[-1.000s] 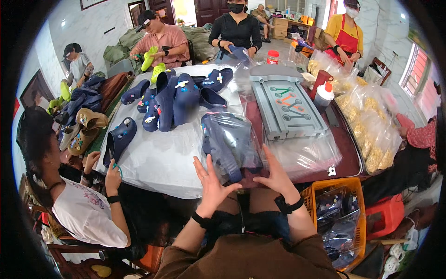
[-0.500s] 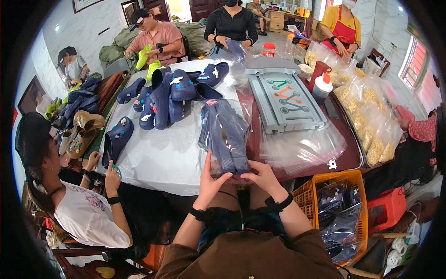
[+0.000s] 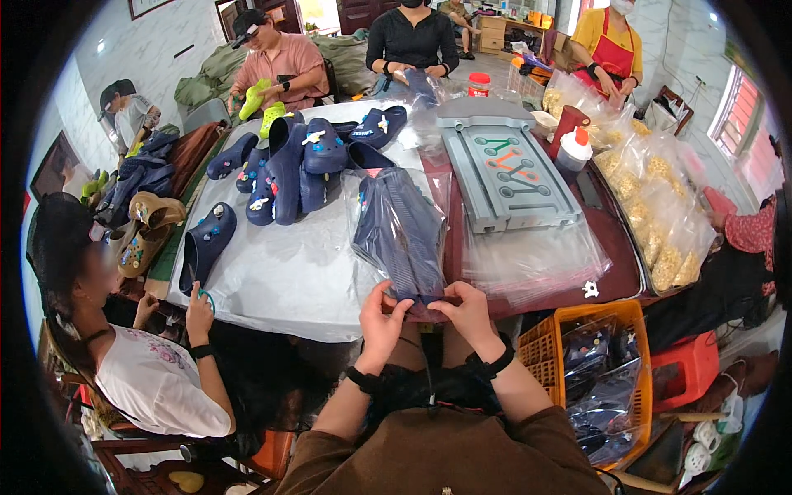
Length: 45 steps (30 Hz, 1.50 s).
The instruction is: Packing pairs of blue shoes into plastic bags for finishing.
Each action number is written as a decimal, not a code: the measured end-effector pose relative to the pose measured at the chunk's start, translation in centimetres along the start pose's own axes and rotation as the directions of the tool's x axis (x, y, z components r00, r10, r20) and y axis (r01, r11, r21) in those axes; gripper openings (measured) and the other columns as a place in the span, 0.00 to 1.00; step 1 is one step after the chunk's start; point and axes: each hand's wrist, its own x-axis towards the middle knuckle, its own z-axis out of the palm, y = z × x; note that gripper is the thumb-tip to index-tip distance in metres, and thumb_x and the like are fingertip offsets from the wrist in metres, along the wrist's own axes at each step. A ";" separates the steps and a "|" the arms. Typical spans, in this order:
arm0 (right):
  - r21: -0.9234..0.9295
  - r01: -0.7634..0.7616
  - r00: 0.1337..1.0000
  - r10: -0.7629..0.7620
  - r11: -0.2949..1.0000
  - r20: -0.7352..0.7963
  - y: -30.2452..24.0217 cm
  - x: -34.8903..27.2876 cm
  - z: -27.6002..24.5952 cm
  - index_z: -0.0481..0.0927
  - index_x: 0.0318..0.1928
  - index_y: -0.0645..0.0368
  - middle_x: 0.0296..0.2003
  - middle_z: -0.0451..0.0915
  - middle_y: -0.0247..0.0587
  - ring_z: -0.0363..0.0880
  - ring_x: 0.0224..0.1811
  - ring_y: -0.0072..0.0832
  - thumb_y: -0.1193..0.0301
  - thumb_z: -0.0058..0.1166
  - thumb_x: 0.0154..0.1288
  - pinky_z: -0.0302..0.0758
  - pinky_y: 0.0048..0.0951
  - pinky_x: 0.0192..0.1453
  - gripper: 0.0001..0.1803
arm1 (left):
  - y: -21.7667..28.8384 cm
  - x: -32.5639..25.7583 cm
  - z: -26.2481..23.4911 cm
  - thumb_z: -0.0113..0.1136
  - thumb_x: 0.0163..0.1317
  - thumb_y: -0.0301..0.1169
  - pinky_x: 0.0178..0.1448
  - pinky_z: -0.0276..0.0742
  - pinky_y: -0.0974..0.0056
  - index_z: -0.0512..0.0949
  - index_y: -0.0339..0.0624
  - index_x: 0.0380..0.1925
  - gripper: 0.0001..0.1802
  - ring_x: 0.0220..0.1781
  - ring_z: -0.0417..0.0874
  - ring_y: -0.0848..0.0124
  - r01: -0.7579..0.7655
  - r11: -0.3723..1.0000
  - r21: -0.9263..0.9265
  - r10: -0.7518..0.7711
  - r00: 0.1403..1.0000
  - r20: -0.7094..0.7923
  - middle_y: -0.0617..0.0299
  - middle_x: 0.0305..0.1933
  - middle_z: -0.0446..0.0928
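A clear plastic bag [image 3: 437,191] with a pair of navy clogs [image 3: 394,221] inside lies at the table's near edge, soles partly showing. My left hand [image 3: 383,323] grips the bag's near end, thumb and fingers closed on the film. On the same end, a little to the right, my right hand [image 3: 470,313] pinches the bag too. Beyond and to the left stand loose navy clogs [image 3: 285,177] with small charms, heaped on white sheeting [image 3: 289,272].
A grey folding stool [image 3: 516,206] lies on flat plastic bags [image 3: 536,276] at right. Beside it are a red-capped bottle [image 3: 572,157] and bags of yellowish pieces [image 3: 652,198]. An orange crate [image 3: 606,312] holds bagged clogs. At left a person [image 3: 157,363] holds scissors by a clog.
Both hands have closed in on the bag's near end, and the left has slid downward from its side. The bagged clogs lie flatter, a little farther from me.
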 end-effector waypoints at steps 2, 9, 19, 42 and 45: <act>-0.035 0.040 0.999 -0.041 0.999 -0.031 1.1 -0.4 0.2 0.82 0.41 0.65 0.37 0.84 0.47 0.84 0.37 0.36 0.63 0.79 0.48 0.79 0.34 0.42 0.25 | 0.6 0.1 -0.9 0.79 0.53 0.31 0.39 0.77 0.65 0.72 0.35 0.63 0.38 0.31 0.78 0.71 0.082 0.996 0.035 -0.084 0.995 0.060 0.62 0.31 0.76; -0.022 0.160 0.986 -0.160 0.987 -0.034 -0.7 0.3 -2.4 0.64 0.73 0.55 0.71 0.67 0.49 0.67 0.72 0.47 0.63 0.77 0.52 0.68 0.42 0.72 0.50 | 2.0 2.0 -3.9 0.87 0.37 0.51 0.73 0.64 0.46 0.42 0.38 0.79 0.78 0.77 0.58 0.38 -0.249 0.839 0.484 0.244 0.967 0.075 0.30 0.77 0.49; 0.366 -0.112 0.920 -0.043 0.924 0.390 -0.1 2.9 -1.5 0.59 0.78 0.61 0.74 0.65 0.44 0.63 0.74 0.27 0.73 0.72 0.58 0.64 0.32 0.74 0.50 | 0.4 4.3 -1.4 0.85 0.44 0.37 0.82 0.49 0.50 0.37 0.39 0.80 0.74 0.84 0.47 0.48 0.028 0.973 -0.228 0.039 0.958 0.283 0.33 0.81 0.45; -0.299 0.257 0.966 -0.257 0.919 0.040 -4.7 -1.3 -0.2 0.53 0.77 0.56 0.67 0.60 0.68 0.65 0.68 0.65 0.58 0.79 0.43 0.69 0.53 0.69 0.64 | 5.4 -0.8 1.1 0.66 0.64 0.20 0.45 0.70 0.73 0.42 0.44 0.82 0.53 0.38 0.71 0.79 0.219 0.916 -0.337 -0.104 0.939 0.329 0.69 0.39 0.71; -0.308 0.087 0.993 -0.106 0.947 -0.047 -3.0 -1.5 -0.1 0.57 0.76 0.53 0.62 0.66 0.62 0.69 0.63 0.61 0.59 0.79 0.42 0.71 0.52 0.66 0.61 | 6.3 -1.6 1.3 0.64 0.66 0.20 0.55 0.72 0.69 0.36 0.45 0.82 0.55 0.47 0.74 0.75 0.231 0.929 -0.288 -0.091 0.899 0.428 0.63 0.49 0.73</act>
